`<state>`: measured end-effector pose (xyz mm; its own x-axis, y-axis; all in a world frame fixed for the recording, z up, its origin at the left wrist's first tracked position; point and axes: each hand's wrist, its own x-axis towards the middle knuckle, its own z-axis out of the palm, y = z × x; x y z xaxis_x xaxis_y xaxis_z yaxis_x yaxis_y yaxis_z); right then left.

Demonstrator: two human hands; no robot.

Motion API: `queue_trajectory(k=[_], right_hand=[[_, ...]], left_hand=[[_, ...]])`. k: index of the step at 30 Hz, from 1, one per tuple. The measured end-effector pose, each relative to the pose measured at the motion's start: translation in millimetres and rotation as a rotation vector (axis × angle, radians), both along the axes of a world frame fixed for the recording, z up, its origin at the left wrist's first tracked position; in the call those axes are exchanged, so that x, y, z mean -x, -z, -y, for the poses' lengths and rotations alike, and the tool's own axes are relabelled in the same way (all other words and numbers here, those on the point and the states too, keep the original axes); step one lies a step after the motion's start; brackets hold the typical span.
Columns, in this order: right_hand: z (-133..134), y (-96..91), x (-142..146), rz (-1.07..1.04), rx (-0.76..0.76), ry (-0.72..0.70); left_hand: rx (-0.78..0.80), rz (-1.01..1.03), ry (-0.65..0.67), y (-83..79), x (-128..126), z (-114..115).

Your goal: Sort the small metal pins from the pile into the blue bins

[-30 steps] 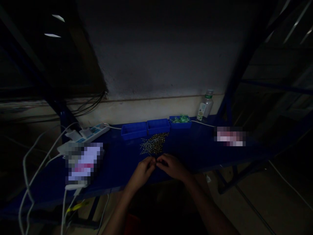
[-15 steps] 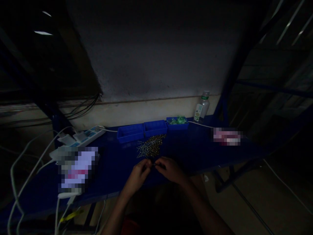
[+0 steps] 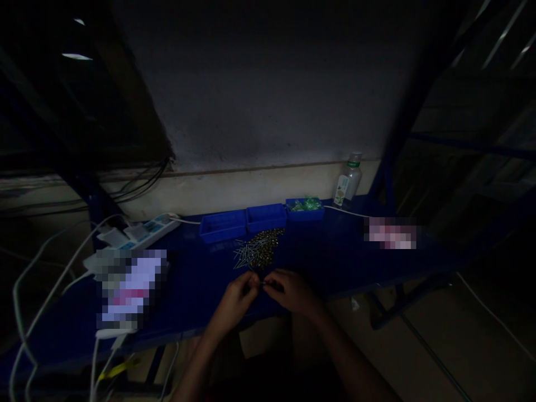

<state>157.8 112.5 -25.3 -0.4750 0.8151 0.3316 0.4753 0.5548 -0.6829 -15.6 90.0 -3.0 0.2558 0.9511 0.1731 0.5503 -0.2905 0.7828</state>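
My left hand (image 3: 240,293) and my right hand (image 3: 288,289) meet fingertip to fingertip above the near part of the blue table (image 3: 201,290). Both are closed in a pinch. A small, thin piece shows between the fingertips; it is too small and dark to name. Just beyond my hands lies a heap of loose metal parts. Thin silvery screws or pins (image 3: 249,252) make up its left side, and short brass-coloured pieces (image 3: 268,245) its right side.
Behind the heap stand two blue trays, one (image 3: 223,226) left of the other (image 3: 266,218). A third blue tray (image 3: 305,211) holds crumpled green plastic. A clear bottle (image 3: 352,181) stands at the wall. On the left are a power strip (image 3: 153,231) with cables and a blurred-out item (image 3: 136,285).
The view has shifted slightly. My hands stay pinched together in nearly the same place, and the heap and trays look unchanged.
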Motion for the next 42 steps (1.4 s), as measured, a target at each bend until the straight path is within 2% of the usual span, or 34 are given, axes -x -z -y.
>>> queue_trajectory(k=[18,29,36,42], right_hand=[[-0.9,-1.3,-0.6,-0.008,0.029,-0.018],[-0.3,0.4,0.8,0.097,-0.042,-0.021],[-1.0,-4.6,-0.3,-0.047,0.039,-0.007],[-2.1,-3.1,-2.5,-0.081,0.058,-0.016]], left_hand=[[-0.037,0.090,0.011,7.1,5.1,-3.5],[-0.012,0.086,0.019,8.6,4.9,-2.9],[0.002,0.117,-0.029,6.2,3.3,-2.1],[0.008,0.110,-0.037,9.2,3.6,-3.5]])
